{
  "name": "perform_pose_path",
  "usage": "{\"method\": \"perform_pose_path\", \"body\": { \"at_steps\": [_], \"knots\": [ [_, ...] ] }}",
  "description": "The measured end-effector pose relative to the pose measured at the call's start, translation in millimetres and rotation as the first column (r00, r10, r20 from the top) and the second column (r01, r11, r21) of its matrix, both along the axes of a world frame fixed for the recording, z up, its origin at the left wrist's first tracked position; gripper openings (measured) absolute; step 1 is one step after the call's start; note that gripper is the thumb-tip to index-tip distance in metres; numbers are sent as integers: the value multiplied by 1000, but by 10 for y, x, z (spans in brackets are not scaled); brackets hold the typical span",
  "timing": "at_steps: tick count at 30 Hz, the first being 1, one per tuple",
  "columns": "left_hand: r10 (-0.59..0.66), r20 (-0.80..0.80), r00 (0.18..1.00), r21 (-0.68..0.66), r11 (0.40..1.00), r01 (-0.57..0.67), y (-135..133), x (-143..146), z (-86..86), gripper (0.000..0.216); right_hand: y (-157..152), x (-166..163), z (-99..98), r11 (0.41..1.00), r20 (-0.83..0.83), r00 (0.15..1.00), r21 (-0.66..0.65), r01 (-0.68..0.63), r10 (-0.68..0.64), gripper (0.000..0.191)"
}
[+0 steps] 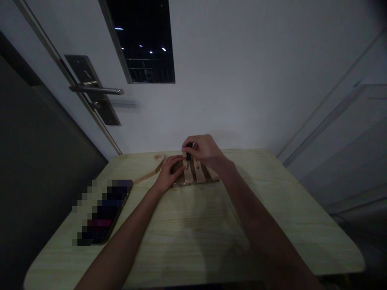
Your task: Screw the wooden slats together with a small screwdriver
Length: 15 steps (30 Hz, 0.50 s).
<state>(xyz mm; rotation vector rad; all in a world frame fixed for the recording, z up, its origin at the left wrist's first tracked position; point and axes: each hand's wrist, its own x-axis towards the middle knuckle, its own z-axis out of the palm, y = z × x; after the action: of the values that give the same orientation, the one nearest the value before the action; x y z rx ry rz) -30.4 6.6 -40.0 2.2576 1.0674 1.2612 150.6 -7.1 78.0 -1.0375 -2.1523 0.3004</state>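
Note:
A short screwdriver [189, 152] with a black handle stands nearly upright in my right hand [204, 150], whose fingers are closed round the handle. Its metal tip meets a pale wooden strip [189, 175] on a brown board [179, 180]. My left hand [169, 173] grips the board's left side, the fingers along the far part and the thumb near the screwdriver tip. To the right lies another pale strip [199, 173] with dark holes, and a further strip [212, 174] is partly hidden by my right wrist. Any screw under the tip is too small to see.
Left of my left hand lies a thin pale strip [145, 177] with a curled, ring-like end at the back. A dark phone [116, 209], partly pixelated, lies on the table [181, 241] near my left forearm. Behind is a white door [242, 80] with a metal handle [99, 90].

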Motion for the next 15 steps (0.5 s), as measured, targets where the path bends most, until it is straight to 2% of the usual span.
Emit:
{"method": "perform_pose_path", "body": {
  "at_steps": [4, 9, 15],
  "knots": [
    [7, -14, 1000, -11, 1000, -7, -11, 1, 18, 32, 26, 1, -47, 996, 45, 996, 58, 74, -77, 22],
    [11, -18, 1000, -17, 1000, -11, -22, 2, 31, 31, -1, 34, -63, 996, 89, 996, 84, 25, -32, 43],
    [1, -21, 1000, -6, 1000, -1, -8, -1, 20, 30, -67, 65, 1, 999, 83, 997, 33, -2, -1, 43]
  ]
}}
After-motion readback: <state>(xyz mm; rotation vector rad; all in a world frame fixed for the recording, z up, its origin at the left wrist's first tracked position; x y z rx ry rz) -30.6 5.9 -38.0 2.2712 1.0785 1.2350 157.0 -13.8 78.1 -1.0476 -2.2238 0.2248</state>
